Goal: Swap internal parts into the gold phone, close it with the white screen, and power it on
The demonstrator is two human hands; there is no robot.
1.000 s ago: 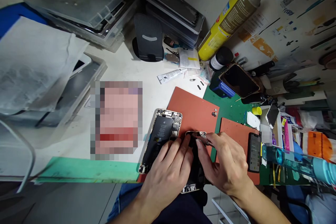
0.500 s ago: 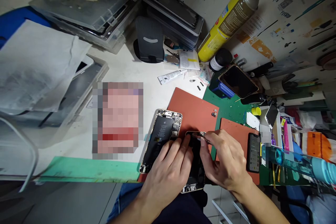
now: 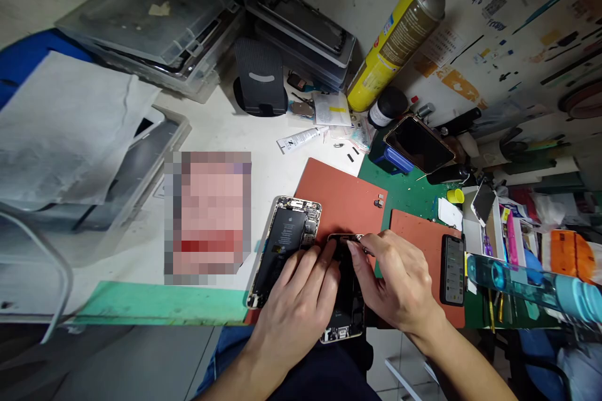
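Note:
An opened phone (image 3: 347, 310) with its dark battery and inner parts bare reaches past the table's front edge. My left hand (image 3: 303, 294) holds it along the left side, the fingers closed together and their tips near its top; the thumb is hidden. At the phone's upper end my right hand (image 3: 395, 279) makes a pinch with thumb and forefinger. Something small and metallic shows there, too little to name. Left of my left hand lies a second opened phone (image 3: 286, 235), its black battery and circuit board showing, tilted on the orange mat (image 3: 341, 191).
Small metal parts (image 3: 379, 201) lie on the mat. A lit phone (image 3: 453, 269) rests on another orange mat (image 3: 414, 232) at right, beside a blue bottle (image 3: 522, 279). Behind stand a yellow spray can (image 3: 397, 37), a phone stand (image 3: 261, 78) and plastic boxes (image 3: 141, 25).
The whole view has shifted slightly, so most things sit a little further left. Both hands stay at the same opened phone; the right fingertips have moved very little on its top end.

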